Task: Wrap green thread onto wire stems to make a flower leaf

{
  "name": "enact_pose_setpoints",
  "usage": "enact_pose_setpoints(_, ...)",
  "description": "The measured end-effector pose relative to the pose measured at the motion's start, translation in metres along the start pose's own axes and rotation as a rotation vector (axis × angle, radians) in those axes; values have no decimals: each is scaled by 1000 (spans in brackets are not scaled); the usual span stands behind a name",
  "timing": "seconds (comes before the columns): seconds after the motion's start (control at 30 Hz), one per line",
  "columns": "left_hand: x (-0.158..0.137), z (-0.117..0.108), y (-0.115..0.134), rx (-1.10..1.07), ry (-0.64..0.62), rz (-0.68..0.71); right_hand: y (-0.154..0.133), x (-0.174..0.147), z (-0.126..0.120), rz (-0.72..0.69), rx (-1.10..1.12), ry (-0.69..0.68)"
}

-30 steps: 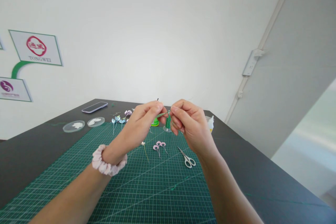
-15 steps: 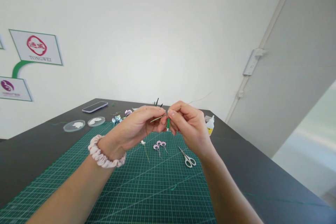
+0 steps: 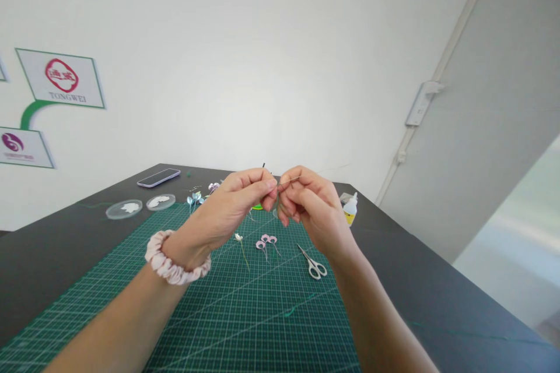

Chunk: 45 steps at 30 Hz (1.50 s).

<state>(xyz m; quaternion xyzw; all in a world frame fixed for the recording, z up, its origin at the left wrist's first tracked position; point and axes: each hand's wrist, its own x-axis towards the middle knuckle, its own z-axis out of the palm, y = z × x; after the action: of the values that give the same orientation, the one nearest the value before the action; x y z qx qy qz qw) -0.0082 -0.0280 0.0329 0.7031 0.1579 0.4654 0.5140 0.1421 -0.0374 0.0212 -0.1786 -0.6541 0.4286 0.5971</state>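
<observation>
Over the cutting mat my left hand (image 3: 245, 195), with a pale scrunchie (image 3: 175, 265) on its wrist, is closed in a pinch of thumb and forefinger. Close beside it, nearly fingertip to fingertip, my right hand (image 3: 310, 198) has its fingers curled in. A thin wire (image 3: 290, 179) runs between the two pinches and across the right forefinger, its far end faint against the wall. Below the hands lie three pink looped petals on wire stems (image 3: 266, 240) and a small white flower on a thin stem (image 3: 238, 238). Scissors with white handles (image 3: 315, 268) rest near my right wrist.
The green cutting mat (image 3: 245, 320) covers the black table (image 3: 406, 280). At left are a phone (image 3: 158, 178), two shallow dishes (image 3: 123, 210) with white pieces, and blue flowers (image 3: 195, 199). A glue bottle (image 3: 350, 210) stands behind my right hand. A green thread scrap (image 3: 297, 306) lies in front.
My left hand has turned and its fingers have curled into a tighter pinch. The green thread spool that hung between the hands is no longer visible; the pale stem has dropped from sight.
</observation>
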Motion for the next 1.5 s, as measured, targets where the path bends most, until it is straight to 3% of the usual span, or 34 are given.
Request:
enact_pose_setpoints(0.57, -2, 3, -2, 708, 275, 312, -5, 3, 4, 103, 55, 24)
enact_pose_setpoints(0.77, -2, 2, -5, 902, 315, 476, -6, 3, 4, 113, 71, 28)
enact_pose_setpoints(1.0, 0, 1, -12, 1119, 333, 772, -7, 2, 6, 148, 126, 31)
enact_pose_setpoints(1.27, 3, -1, -15, 1304, 322, 954, -6, 2, 7, 108, 105, 62)
enact_pose_setpoints(1.4, 2, 0, -15, 1334, 308, 920, -7, 0, 8, 97, 92, 77)
enact_pose_setpoints(1.5, 0, 2, -10, 1174, 298, 764, -8, 0, 8, 75, 54, 84)
